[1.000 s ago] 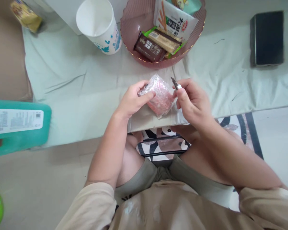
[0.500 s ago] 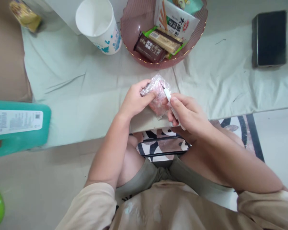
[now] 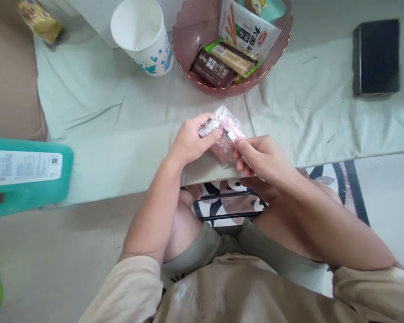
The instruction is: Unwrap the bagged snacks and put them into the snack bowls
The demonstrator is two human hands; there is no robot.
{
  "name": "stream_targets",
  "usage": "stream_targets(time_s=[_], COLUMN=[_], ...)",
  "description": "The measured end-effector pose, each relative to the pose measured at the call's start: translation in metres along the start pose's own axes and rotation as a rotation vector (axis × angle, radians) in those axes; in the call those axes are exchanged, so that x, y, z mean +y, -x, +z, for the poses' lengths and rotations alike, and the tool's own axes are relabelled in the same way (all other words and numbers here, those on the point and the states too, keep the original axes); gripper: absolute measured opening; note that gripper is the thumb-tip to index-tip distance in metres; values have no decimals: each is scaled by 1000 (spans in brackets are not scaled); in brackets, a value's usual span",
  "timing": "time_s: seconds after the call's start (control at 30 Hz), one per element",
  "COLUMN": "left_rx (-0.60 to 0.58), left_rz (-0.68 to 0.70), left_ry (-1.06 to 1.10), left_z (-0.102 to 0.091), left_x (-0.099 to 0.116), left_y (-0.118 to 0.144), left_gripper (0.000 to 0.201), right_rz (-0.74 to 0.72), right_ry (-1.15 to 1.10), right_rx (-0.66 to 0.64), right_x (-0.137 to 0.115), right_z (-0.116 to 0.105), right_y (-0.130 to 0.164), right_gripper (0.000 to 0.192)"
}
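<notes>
Near the table's front edge, my left hand [image 3: 195, 138] is closed on a pinkish package in clear bubble wrap [image 3: 225, 150], its thumb lying across the top. What is inside the wrap I cannot make out. My right hand [image 3: 261, 157] grips a white-handled utility knife [image 3: 234, 136], with the fingers wrapped round the handle. The knife's dark, thin blade points up and to the left and touches the wrap close to my left thumb. Part of the handle is hidden in my right palm.
Beyond my hands stands a pink ribbed bowl [image 3: 218, 91] of packaged snacks, beside a white paper cup [image 3: 155, 56]. A black box [image 3: 376, 57] lies at the right. At the left are a teal container [image 3: 65, 175] and a yellow packet [image 3: 42, 22]. The cloth-covered table [image 3: 131, 148] ends before my knees.
The knife has shifted slightly left and down over the wrap, its tip now nearer my left thumb. My left hand still holds the package.
</notes>
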State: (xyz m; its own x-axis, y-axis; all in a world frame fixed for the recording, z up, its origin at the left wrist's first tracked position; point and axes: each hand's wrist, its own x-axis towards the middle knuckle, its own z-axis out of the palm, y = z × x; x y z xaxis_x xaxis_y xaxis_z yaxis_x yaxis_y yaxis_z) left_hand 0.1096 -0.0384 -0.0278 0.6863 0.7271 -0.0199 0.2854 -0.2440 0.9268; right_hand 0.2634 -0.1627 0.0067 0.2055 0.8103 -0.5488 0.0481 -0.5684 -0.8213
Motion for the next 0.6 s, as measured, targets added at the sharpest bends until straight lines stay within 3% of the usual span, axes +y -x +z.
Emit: stream_targets(time_s=[0.17,0.4,0.6], left_rx=[23,225,314], left_rz=[-44,-131,-157], left_ry=[27,138,140], left_z=[-4,-19,-37], left_x=[-5,-21,-45], left_y=[0,-5,-7], left_gripper=[33,20,33], right_rz=[53,80,36], right_ry=[93,204,401], right_rx=[-40,-102,-67], right_x=[1,6,7], right_z=[-8,-15,-31], right_y=[0,-2,-7], right_gripper=[47,50,53])
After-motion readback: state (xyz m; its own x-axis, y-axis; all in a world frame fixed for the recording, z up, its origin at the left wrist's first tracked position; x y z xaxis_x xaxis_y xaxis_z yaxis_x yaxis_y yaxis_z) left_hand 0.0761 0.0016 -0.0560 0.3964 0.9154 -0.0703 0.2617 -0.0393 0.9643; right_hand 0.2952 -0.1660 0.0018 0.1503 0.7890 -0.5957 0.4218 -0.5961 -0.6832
